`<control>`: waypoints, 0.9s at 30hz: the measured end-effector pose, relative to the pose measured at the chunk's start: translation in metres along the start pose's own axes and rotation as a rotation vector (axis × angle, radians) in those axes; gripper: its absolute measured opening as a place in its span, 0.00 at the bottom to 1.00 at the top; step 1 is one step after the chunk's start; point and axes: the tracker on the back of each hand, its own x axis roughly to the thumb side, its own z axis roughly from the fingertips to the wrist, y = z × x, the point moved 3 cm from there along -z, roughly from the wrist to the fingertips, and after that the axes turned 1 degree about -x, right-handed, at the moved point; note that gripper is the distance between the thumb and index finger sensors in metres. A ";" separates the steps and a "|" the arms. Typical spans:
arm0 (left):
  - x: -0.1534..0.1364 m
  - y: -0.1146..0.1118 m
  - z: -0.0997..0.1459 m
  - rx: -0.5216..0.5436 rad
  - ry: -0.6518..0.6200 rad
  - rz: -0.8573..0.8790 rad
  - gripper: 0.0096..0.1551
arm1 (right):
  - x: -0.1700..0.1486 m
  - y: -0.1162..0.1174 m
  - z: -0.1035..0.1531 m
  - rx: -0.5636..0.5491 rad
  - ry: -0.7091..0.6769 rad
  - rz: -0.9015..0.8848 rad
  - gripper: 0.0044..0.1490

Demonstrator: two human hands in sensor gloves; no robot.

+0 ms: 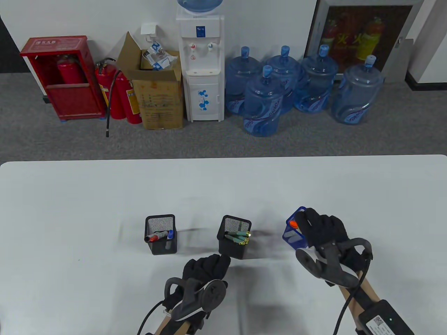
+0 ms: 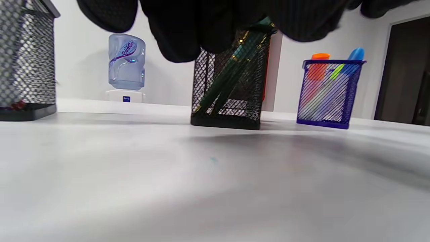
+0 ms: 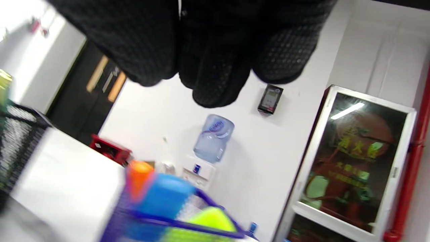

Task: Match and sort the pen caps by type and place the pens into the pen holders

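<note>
Three mesh pen holders stand in a row on the white table [image 1: 87,209]. The left black holder [image 1: 162,247] [image 2: 27,67] has red and blue markers [image 1: 159,236] in it. Green pens [image 1: 239,237] with gold tips lean in the middle black holder [image 1: 230,250] [image 2: 231,101]. The blue holder [image 1: 292,238] [image 2: 331,94] carries orange [image 1: 293,224] [image 3: 139,174], blue and yellow-green highlighters. My left hand [image 1: 209,265] sits just in front of the middle holder, fingers [image 2: 208,30] loosely curled and holding nothing. My right hand [image 1: 314,225] hovers over the blue holder's top, its fingers [image 3: 215,67] holding nothing.
Beyond the table's far edge stand a water dispenser [image 1: 200,66], several blue water bottles [image 1: 265,101], a cardboard box [image 1: 157,94] and red fire extinguishers [image 1: 118,90]. Bare table surface lies left of, behind and in front of the holders.
</note>
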 end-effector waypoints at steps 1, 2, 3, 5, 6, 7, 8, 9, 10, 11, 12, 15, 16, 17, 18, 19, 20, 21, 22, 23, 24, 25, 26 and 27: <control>-0.001 0.000 0.000 -0.003 0.006 -0.007 0.43 | 0.005 0.000 0.005 -0.003 -0.006 -0.025 0.37; -0.004 -0.001 -0.001 -0.012 0.018 -0.019 0.43 | 0.012 0.000 0.011 -0.005 -0.009 -0.049 0.37; -0.006 -0.001 0.000 -0.015 0.027 -0.027 0.43 | 0.019 0.003 0.017 -0.003 -0.017 -0.072 0.36; -0.009 0.001 0.000 -0.012 0.039 -0.034 0.43 | 0.034 0.012 0.030 0.018 -0.039 -0.094 0.36; -0.010 0.002 0.000 -0.010 0.040 -0.034 0.43 | 0.038 0.015 0.033 0.026 -0.046 -0.100 0.36; -0.011 0.003 0.000 -0.006 0.046 -0.035 0.43 | 0.044 0.023 0.040 0.049 -0.057 -0.111 0.36; -0.012 0.003 0.000 -0.009 0.055 -0.037 0.43 | 0.049 0.031 0.046 0.071 -0.060 -0.118 0.36; -0.013 0.002 -0.001 -0.014 0.061 -0.035 0.43 | 0.053 0.041 0.051 0.098 -0.066 -0.126 0.36; -0.013 0.001 -0.001 -0.020 0.061 -0.036 0.43 | 0.056 0.046 0.054 0.123 -0.079 -0.126 0.36; -0.013 -0.001 -0.001 -0.030 0.062 -0.043 0.43 | 0.059 0.053 0.057 0.154 -0.104 -0.107 0.36; -0.013 -0.003 -0.001 -0.043 0.064 -0.060 0.43 | 0.060 0.058 0.061 0.165 -0.116 -0.073 0.36; -0.012 -0.006 -0.002 -0.066 0.063 -0.095 0.43 | 0.058 0.063 0.064 0.186 -0.108 -0.076 0.36; -0.012 -0.007 -0.002 -0.067 0.063 -0.098 0.43 | 0.057 0.063 0.065 0.186 -0.105 -0.081 0.36; -0.012 -0.007 -0.002 -0.071 0.064 -0.103 0.43 | 0.056 0.063 0.067 0.191 -0.104 -0.081 0.37; -0.012 -0.006 -0.002 -0.072 0.065 -0.105 0.43 | 0.055 0.063 0.067 0.192 -0.103 -0.078 0.37; -0.013 -0.006 -0.002 -0.071 0.065 -0.106 0.43 | 0.055 0.063 0.068 0.191 -0.101 -0.076 0.37; -0.013 -0.005 -0.002 -0.067 0.065 -0.106 0.43 | 0.054 0.062 0.069 0.190 -0.099 -0.077 0.37; -0.013 -0.005 -0.002 -0.067 0.065 -0.105 0.43 | 0.053 0.063 0.070 0.194 -0.099 -0.079 0.37; -0.013 -0.005 -0.001 -0.068 0.066 -0.104 0.43 | 0.053 0.063 0.071 0.198 -0.102 -0.078 0.37; -0.013 -0.006 -0.001 -0.070 0.066 -0.103 0.43 | 0.053 0.064 0.072 0.196 -0.108 -0.078 0.37; -0.013 -0.007 -0.002 -0.078 0.066 -0.104 0.43 | 0.053 0.064 0.072 0.196 -0.110 -0.075 0.38; -0.013 -0.008 -0.002 -0.090 0.069 -0.110 0.43 | 0.053 0.065 0.072 0.202 -0.111 -0.071 0.38; -0.013 -0.010 -0.002 -0.099 0.069 -0.113 0.43 | 0.053 0.066 0.073 0.208 -0.113 -0.068 0.37; -0.013 -0.010 -0.002 -0.102 0.068 -0.113 0.43 | 0.053 0.066 0.073 0.210 -0.115 -0.066 0.38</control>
